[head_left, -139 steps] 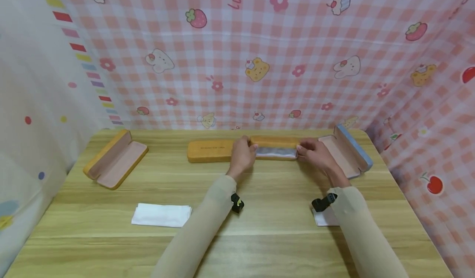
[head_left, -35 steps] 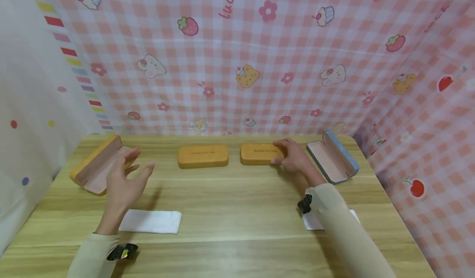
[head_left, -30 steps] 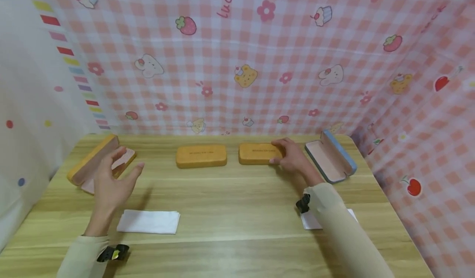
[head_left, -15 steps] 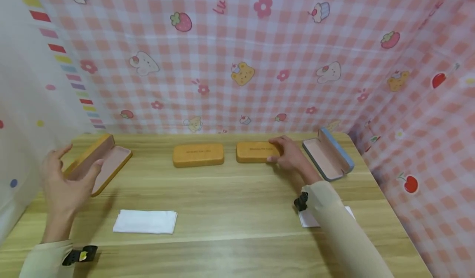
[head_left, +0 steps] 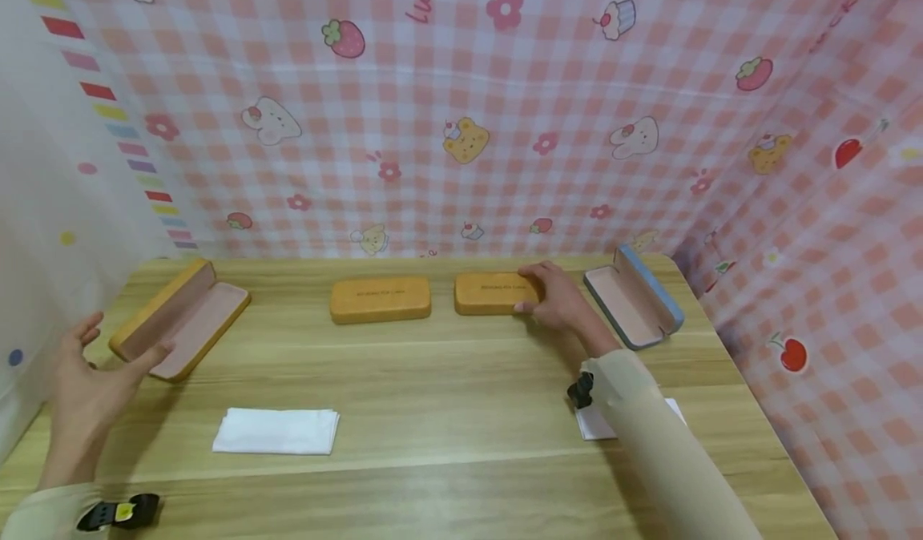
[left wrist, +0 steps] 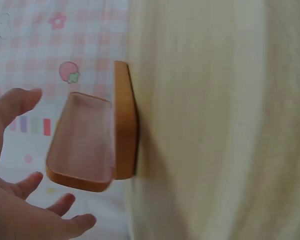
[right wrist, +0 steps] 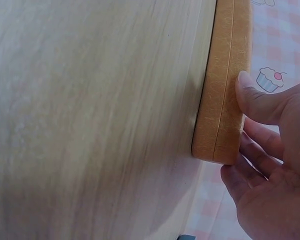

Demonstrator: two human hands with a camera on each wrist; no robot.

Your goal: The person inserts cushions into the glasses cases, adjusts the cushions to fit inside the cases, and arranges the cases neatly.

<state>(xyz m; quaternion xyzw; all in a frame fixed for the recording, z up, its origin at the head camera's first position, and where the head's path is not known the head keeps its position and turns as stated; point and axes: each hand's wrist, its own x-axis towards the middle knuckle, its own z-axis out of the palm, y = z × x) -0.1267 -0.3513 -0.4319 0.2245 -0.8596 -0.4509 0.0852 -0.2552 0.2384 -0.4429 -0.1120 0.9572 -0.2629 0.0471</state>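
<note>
My right hand [head_left: 561,300] grips the right end of a closed orange glasses case [head_left: 485,294] lying near the back of the table. Seen from the right wrist, the thumb lies on the case's front edge and the other fingers are around its end. At the far left, an orange glasses case [head_left: 211,322] stands with its lid raised, its pale pink lining bare. Beside that case hovers my left hand [head_left: 90,388], thumb and fingers spread wide, holding nothing. In the left wrist view its fingers point toward the raised lid [left wrist: 82,142].
Another closed orange glasses case [head_left: 380,300] lies left of centre. A blue glasses case [head_left: 627,308] with its lid up is at the back right. Folded white cloths [head_left: 276,432] lie nearer the front, one partly under the right sleeve. A checked curtain [head_left: 404,107] hangs behind.
The centre-right case, lid up with silvery contents and both hands on it earlier, is now closed. My left hand has moved far left to the orange case there; my right hand stays.
</note>
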